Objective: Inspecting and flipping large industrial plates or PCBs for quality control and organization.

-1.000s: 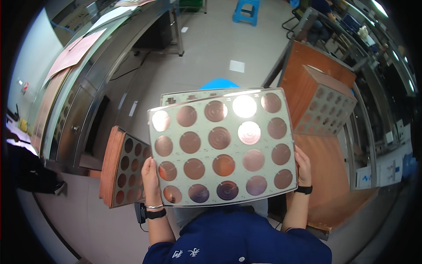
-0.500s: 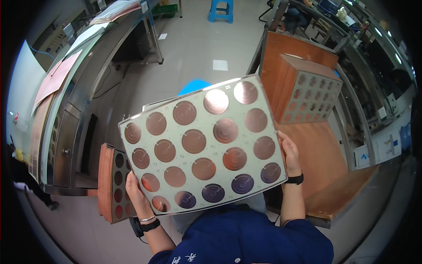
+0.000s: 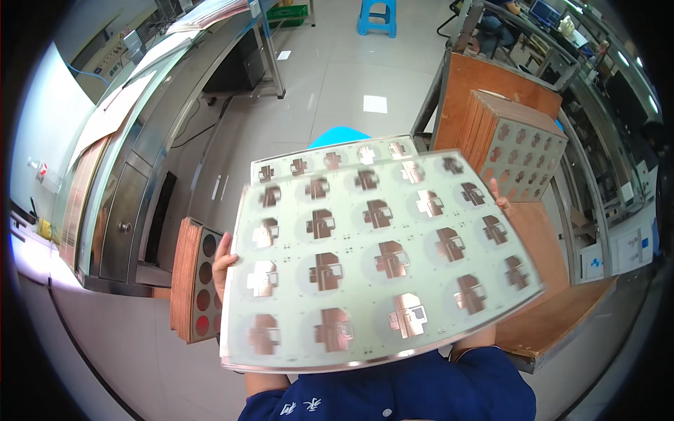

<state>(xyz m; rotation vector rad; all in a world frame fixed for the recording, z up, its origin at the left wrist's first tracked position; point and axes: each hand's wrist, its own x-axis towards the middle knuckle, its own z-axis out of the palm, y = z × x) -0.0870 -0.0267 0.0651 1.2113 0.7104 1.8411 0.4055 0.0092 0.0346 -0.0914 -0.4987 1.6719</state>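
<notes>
A: Where is the panel [image 3: 361,231] held?
B: It is held between the left grip [image 3: 223,263] and the right grip [image 3: 498,196], each closed on a side edge. It is tilted, and coppery cut-out shapes are shown in rows on its pale green face.
A: And the surface beneath?
B: That cannot be told, as it is covered by the panel. Just beyond the grips, a second panel [image 3: 333,160] is partly overlapped, and behind it a blue rounded thing [image 3: 340,135] is mostly hidden.
A: What of the room?
B: Ahead of the grips, a pale tiled floor [image 3: 337,77] is seen. Well left of the left grip, a counter [image 3: 144,168] is set, with papers [image 3: 116,105] laid on it.
A: Is anything near?
B: Just left of the left grip, a copper-edged stack [image 3: 184,281] is placed, partly blocked from view by that grip. Beyond the right grip, a larger stack [image 3: 516,144] is stood before an upright wooden board [image 3: 460,81]. Far ahead, a blue stool [image 3: 378,24] is seen.
</notes>
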